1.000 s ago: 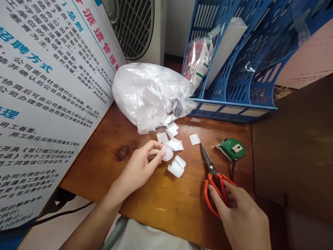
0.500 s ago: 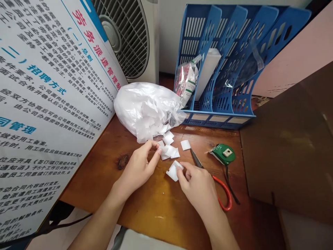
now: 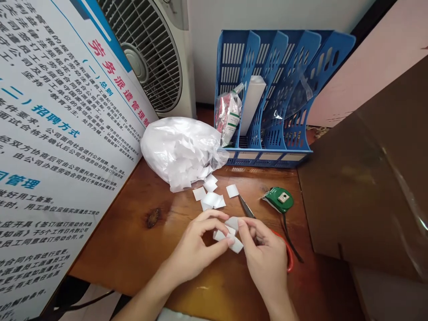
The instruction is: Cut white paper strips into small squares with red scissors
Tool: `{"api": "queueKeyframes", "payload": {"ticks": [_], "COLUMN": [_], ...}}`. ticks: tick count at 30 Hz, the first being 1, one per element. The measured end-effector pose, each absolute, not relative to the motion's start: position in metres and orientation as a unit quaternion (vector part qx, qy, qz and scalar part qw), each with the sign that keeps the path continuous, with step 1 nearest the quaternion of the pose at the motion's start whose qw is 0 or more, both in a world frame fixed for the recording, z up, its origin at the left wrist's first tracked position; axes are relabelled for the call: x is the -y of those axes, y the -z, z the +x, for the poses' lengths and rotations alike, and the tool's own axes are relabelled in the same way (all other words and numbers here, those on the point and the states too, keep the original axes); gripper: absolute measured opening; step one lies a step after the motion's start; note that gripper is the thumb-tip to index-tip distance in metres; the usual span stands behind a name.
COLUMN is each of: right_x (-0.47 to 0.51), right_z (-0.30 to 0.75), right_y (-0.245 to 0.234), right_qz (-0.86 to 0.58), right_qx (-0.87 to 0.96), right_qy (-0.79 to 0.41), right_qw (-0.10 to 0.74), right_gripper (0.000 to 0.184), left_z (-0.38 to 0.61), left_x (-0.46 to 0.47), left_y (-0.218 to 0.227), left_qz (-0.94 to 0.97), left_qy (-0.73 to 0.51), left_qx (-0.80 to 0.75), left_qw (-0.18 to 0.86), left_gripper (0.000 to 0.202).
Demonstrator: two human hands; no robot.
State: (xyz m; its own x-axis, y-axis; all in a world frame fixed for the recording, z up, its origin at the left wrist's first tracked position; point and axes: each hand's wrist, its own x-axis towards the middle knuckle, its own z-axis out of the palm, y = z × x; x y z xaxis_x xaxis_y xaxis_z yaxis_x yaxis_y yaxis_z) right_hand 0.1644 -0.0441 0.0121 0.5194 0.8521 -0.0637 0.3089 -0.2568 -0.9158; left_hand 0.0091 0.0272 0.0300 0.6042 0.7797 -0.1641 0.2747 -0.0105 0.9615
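Note:
Both hands meet over the wooden desk [image 3: 140, 249]. My left hand [image 3: 197, 245] pinches small white paper pieces [image 3: 230, 234] between thumb and fingers. My right hand [image 3: 264, 254] pinches the same little bunch from the right side. Several more white paper squares [image 3: 212, 196] lie loose on the desk just beyond the hands. Red-handled scissors [image 3: 247, 208] lie behind my right hand, which hides most of their handles. A clear plastic bag [image 3: 180, 149] full of white paper pieces sits further back.
A green tape measure [image 3: 279, 199] lies right of the scissors. A blue file rack [image 3: 267, 98] holding packets stands at the back. A printed board [image 3: 56, 133] leans along the left, a fan [image 3: 150, 53] stands behind it, and brown cardboard [image 3: 368, 187] blocks the right.
My right hand has let go of the scissors and come left to the paper pieces. My left hand has drawn nearer with its paper, and both hands now pinch the pieces together.

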Motion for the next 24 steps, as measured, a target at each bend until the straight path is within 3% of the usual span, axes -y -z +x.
{"api": "queueKeyframes", "payload": {"ticks": [4,9,13,16,21,24], "right_x": [0.048,0.053,0.057,0.061,0.065,0.066], "right_z": [0.162,0.17,0.18,0.178,0.161,0.154], "right_y": [-0.019,-0.017,-0.012,-0.012,-0.012,-0.008], "right_qz": [-0.703,-0.637,-0.571,-0.581,-0.561,-0.56], "right_qx": [0.256,0.138,0.086,0.084,0.072,0.084], "right_qy": [-0.363,-0.396,-0.419,-0.393,-0.421,-0.443], "right_qw": [0.556,0.647,0.7,0.708,0.71,0.695], "right_gripper": [0.033,0.031,0.03,0.03,0.045,0.047], "left_z": [0.009,0.004,0.0,0.001,0.008,0.011], "left_x": [-0.023,-0.017,-0.015,-0.012,-0.005,-0.003], "left_y": [-0.031,-0.034,-0.039,-0.045,-0.043,-0.037], "left_qz": [0.695,0.732,0.747,0.709,0.563,0.516], "left_qy": [-0.239,-0.309,-0.288,-0.258,-0.212,-0.213], "left_qx": [-0.393,-0.292,-0.262,-0.288,-0.297,-0.317], "left_qw": [0.552,0.531,0.539,0.589,0.741,0.766], "left_gripper": [0.006,0.008,0.011,0.009,0.012,0.013]}}
